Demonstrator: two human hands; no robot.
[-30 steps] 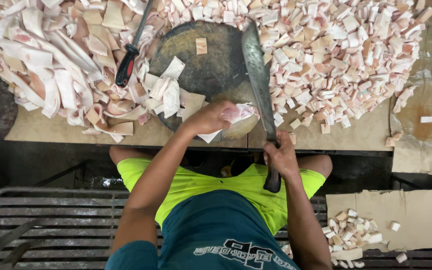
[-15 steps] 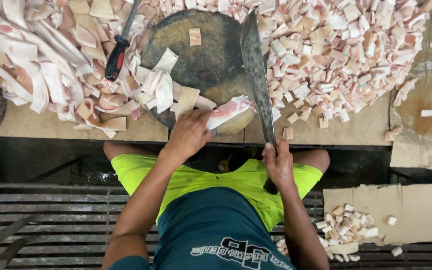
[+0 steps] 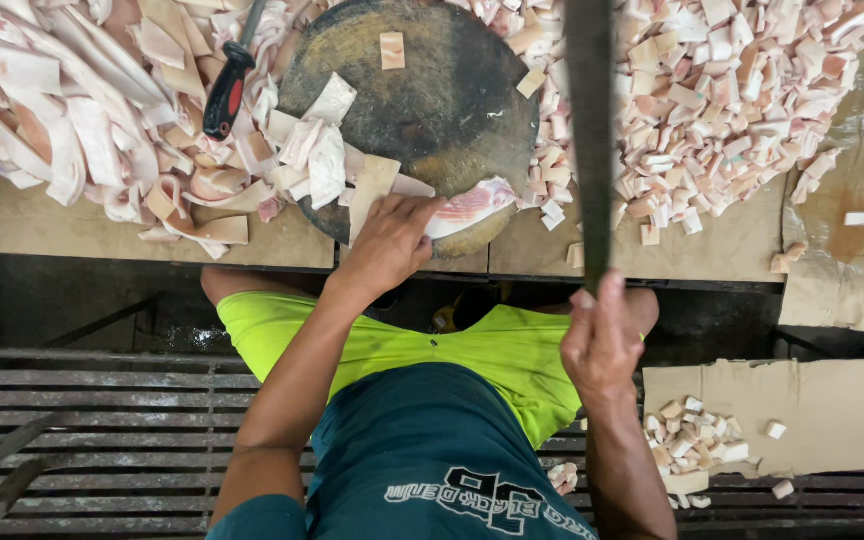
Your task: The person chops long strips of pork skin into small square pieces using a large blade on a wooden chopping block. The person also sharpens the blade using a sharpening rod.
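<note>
Two hands work at the tabletop's near edge: left hand fingers pin a pink-white fatty meat slab lying crosswise on the round dark chopping block, right hand fist closed on the long cleaver raised just right of it.

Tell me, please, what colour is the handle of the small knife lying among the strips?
Black with a red band, on the small knife's handle, seen in the head view.
</note>
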